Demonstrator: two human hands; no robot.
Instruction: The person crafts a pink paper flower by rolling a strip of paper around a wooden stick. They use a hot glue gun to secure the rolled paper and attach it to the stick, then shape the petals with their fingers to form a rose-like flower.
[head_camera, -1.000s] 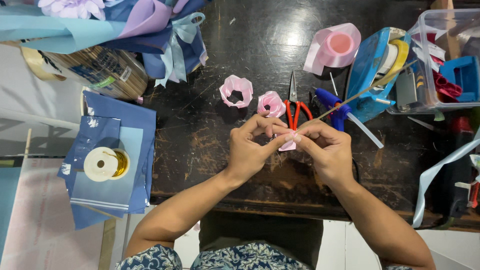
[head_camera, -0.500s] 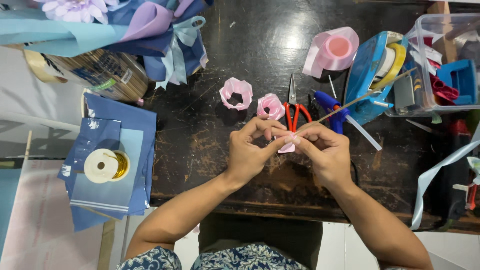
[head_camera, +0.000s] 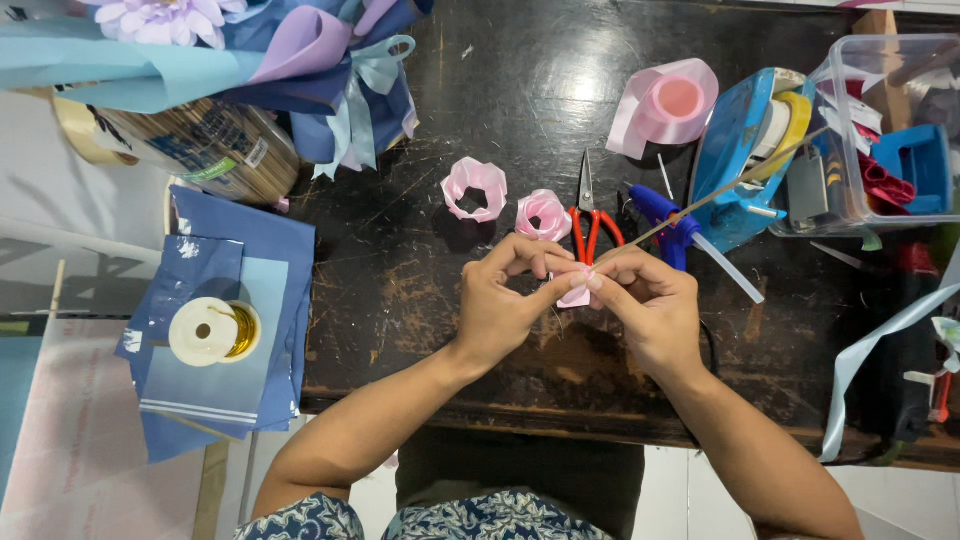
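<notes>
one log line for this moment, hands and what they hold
left hand pinching pink ribbon piece | right hand pinching it too | scissors beyond

Left hand (head_camera: 505, 305), right hand (head_camera: 650, 310) pinch pink ribbon piece (head_camera: 575, 296); stick (head_camera: 715, 195) attached.

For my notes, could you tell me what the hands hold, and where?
Both hands, left hand and right hand, pinch a small pink ribbon piece at its upper end.

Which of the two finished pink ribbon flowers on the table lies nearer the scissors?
The tighter, rose-like flower, right beside the scissors; the open, ring-shaped one lies farther left.
</notes>
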